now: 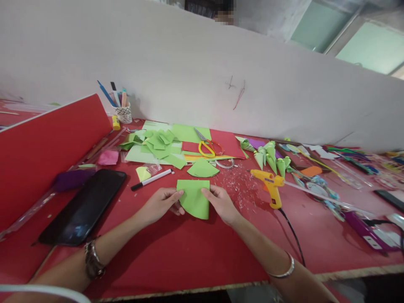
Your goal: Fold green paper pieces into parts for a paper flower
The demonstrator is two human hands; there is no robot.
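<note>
A green paper piece [194, 200] with a straight top edge and a curved lower edge is held up over the red table. My left hand [162, 204] pinches its left side between thumb and fingers. On its right side, my right hand [221, 204] grips with the thumb on the front face and the fingers behind. Just beyond lies a green paper fan shape [203, 168]. A black-and-white marker [152, 179] rests past my left hand. To the right of my right hand is a yellow glue gun [269, 185] with a black cord.
Scissors [206, 147] lie on paper sheets near a heap of green paper squares [159, 143]. Rolled green cones [269, 155] sit at the back right. A black tablet [83, 208] and a red upright board [57, 155] are at left. A purple power strip [368, 231] stands far right.
</note>
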